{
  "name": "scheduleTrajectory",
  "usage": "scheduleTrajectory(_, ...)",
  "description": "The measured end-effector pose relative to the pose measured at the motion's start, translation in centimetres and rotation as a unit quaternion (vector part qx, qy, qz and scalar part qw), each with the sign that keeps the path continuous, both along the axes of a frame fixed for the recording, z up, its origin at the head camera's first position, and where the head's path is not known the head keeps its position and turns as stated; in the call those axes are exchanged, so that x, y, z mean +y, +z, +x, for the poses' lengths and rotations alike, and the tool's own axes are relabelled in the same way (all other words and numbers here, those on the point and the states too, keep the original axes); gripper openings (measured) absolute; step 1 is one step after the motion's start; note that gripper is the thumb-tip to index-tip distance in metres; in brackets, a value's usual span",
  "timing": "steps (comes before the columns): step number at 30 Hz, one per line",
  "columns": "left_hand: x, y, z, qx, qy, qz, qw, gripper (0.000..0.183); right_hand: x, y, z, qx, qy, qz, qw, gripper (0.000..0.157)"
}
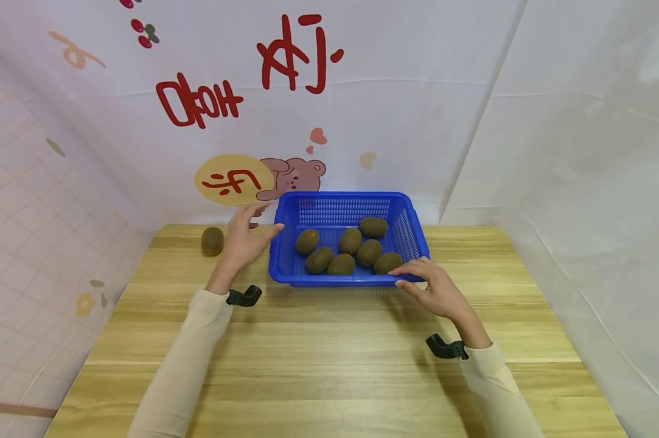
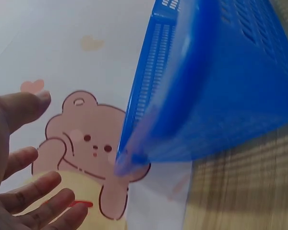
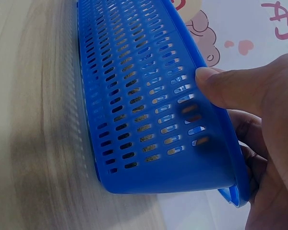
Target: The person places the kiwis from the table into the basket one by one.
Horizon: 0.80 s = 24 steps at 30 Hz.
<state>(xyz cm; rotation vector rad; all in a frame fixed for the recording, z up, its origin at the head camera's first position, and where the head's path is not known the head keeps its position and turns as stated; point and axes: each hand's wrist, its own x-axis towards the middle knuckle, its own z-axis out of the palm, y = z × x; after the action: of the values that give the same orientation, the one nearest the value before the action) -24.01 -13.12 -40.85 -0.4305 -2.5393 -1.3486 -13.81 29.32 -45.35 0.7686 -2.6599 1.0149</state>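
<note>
A blue plastic basket [image 1: 340, 281] with slotted walls holds several brown kiwis [image 1: 370, 253]. At its front right corner, my right hand [image 1: 433, 287] pinches the rim, with the thumb [image 3: 230, 86] on the outer side and the fingers reaching over to the inner side. My left hand [image 1: 247, 238] is just off the basket's left side, its thumb pointing toward the rim. The left wrist view shows those fingers [image 2: 48, 187] spread and holding nothing, apart from the basket [image 2: 240, 96]. One more kiwi [image 1: 212, 241] lies on the table, left of my left hand.
The wooden table [image 1: 329, 365] runs up to a white cloth backdrop [image 1: 417, 121] with red lettering and a cartoon bear [image 1: 299, 176]. White cloth also stands along the left and right sides. Each wrist wears a black strap mount.
</note>
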Motion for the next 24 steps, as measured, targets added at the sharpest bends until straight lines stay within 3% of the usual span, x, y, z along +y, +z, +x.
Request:
scheduleTrajectory(9,-2.6,-1.5,-0.3,-0.001,0.041,-0.069,0.9968,0.078,0.1,-0.1,-0.1,-0.003,0.0,0.001,1.0,0.025)
scheduleTrajectory(15,-3.7,-2.9,-0.4,-0.017,0.028,-0.103,0.9942,0.083,0.2,-0.3,-0.1,0.002,0.001,0.002,1.0,0.024)
scheduleTrajectory(24,-4.9,-5.9,-0.9,-0.078,0.015,-0.151,0.9854,0.091,0.1,-0.2,-0.1,0.003,0.001,0.001,1.0,0.024)
